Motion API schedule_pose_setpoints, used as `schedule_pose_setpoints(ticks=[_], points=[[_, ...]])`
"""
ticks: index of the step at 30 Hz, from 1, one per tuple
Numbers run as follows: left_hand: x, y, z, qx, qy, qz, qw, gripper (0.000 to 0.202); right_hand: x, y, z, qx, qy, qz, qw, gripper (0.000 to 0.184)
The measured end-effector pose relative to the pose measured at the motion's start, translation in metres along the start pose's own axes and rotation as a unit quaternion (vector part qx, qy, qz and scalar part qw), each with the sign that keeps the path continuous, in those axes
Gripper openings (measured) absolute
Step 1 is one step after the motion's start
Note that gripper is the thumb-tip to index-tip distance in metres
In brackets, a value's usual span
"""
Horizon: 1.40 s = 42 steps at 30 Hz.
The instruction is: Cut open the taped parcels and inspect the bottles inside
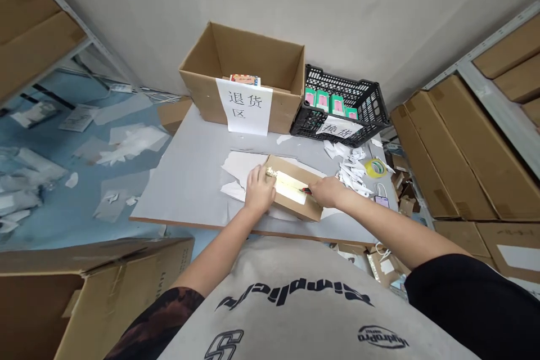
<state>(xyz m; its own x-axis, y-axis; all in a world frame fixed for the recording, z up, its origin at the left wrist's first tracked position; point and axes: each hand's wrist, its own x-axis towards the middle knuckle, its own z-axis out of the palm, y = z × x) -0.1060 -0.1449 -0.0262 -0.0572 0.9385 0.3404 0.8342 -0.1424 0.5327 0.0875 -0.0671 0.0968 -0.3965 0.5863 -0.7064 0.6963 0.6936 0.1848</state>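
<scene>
A flat brown cardboard parcel [294,189] lies on the grey tabletop [189,180], with a pale glossy strip across its top. My left hand [259,191] grips its near left end, fingers beside a small gold-coloured object [270,172]. My right hand [327,192] is at the parcel's right end, holding a small red-and-dark cutter [305,191] whose tip touches the pale strip. Torn white paper [233,169] lies under and around the parcel.
An open carton [240,98] with a white sign and a black plastic crate [341,104] of green-and-pink packs stand at the table's back. White paper scraps, yellow tape [375,167] and a phone [382,201] lie right. Shelved cartons flank the table; scraps litter the blue floor.
</scene>
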Motion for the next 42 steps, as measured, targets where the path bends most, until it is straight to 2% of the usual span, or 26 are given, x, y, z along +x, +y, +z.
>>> schedule_pose_setpoints(ticks=[3, 6, 11, 18, 25, 31, 36, 39, 42], points=[[0.002, 0.017, 0.007, -0.029, -0.076, 0.088, 0.993, 0.026, -0.005, 0.001, 0.008, 0.004, 0.019, 0.005, 1.000, 0.035], [0.000, 0.024, 0.013, -0.057, -0.079, 0.121, 0.988, 0.034, -0.014, 0.003, 0.019, 0.013, 0.031, 0.023, 0.999, 0.035], [-0.001, 0.021, 0.015, -0.016, -0.108, 0.146, 0.983, 0.044, -0.023, 0.007, 0.025, 0.034, 0.020, 0.036, 0.999, 0.034], [-0.002, 0.022, 0.020, 0.015, -0.132, 0.129, 0.983, 0.041, -0.024, 0.019, 0.029, 0.017, -0.023, 0.025, 0.999, 0.037], [0.002, 0.025, 0.018, 0.083, -0.120, 0.165, 0.975, 0.033, -0.028, 0.033, 0.038, 0.016, -0.017, 0.037, 0.999, 0.033], [0.003, 0.032, 0.014, 0.133, -0.130, 0.170, 0.968, 0.034, -0.036, 0.043, 0.037, 0.024, 0.006, 0.012, 1.000, 0.032], [0.002, 0.033, 0.016, 0.134, -0.124, 0.164, 0.969, 0.036, -0.038, 0.040, 0.034, 0.023, 0.016, 0.015, 0.999, 0.033], [0.001, 0.032, 0.016, 0.128, -0.116, 0.161, 0.972, 0.036, -0.030, 0.034, 0.034, 0.036, 0.032, 0.016, 0.999, 0.032], [0.001, 0.032, 0.016, 0.123, -0.111, 0.159, 0.973, 0.035, -0.022, 0.030, 0.039, 0.035, 0.021, 0.010, 0.999, 0.033]])
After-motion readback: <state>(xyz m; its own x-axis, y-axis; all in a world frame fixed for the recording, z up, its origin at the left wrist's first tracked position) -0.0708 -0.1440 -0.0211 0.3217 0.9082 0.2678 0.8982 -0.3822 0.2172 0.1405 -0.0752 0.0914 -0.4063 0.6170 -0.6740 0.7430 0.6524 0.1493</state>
